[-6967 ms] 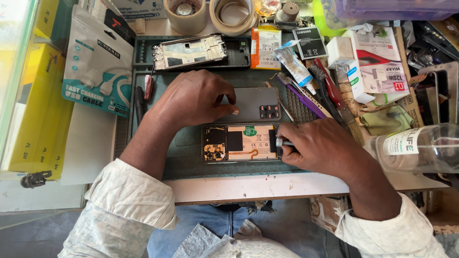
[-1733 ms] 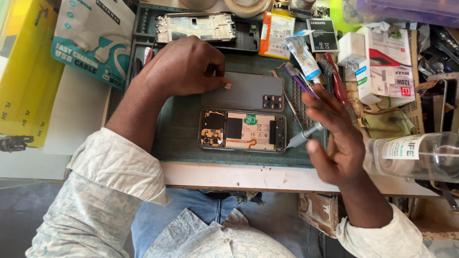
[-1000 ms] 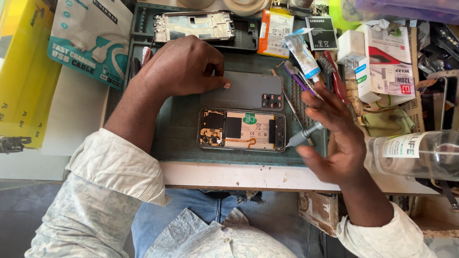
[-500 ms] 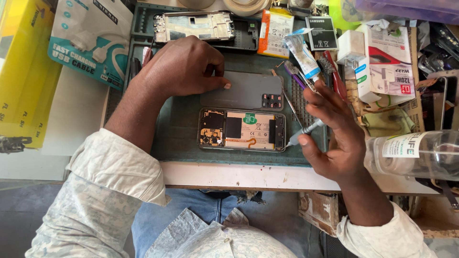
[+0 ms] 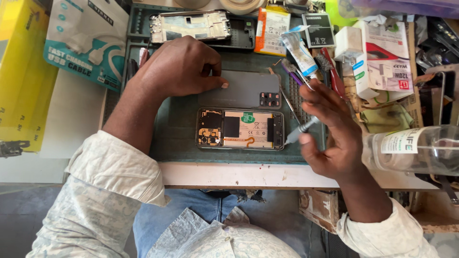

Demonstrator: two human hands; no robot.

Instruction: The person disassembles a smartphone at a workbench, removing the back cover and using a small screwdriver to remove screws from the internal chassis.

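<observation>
An opened phone (image 5: 240,129) lies face down on a green work mat (image 5: 177,129), its battery and boards bare. Its grey back cover (image 5: 246,90) lies just above it. My left hand (image 5: 179,67) rests on the mat with the thumb tip touching the cover's left end. My right hand (image 5: 330,131) is at the phone's right end, pinching a small silver screwdriver (image 5: 301,130) between thumb and fingers, the other fingers spread. The tip points at the phone's right edge.
A bare phone frame (image 5: 191,25) lies at the mat's top. An orange battery (image 5: 271,24), a tube (image 5: 299,48), small tools (image 5: 325,67) and boxes (image 5: 387,57) crowd the right. A clear bottle (image 5: 416,148) lies at right. Cable packets (image 5: 88,38) and yellow boxes (image 5: 19,71) are at left.
My right hand went from pressing on the phone's right end to lifting off with the screwdriver, and now holds it beside the phone. The left hand shifted up onto the back cover.
</observation>
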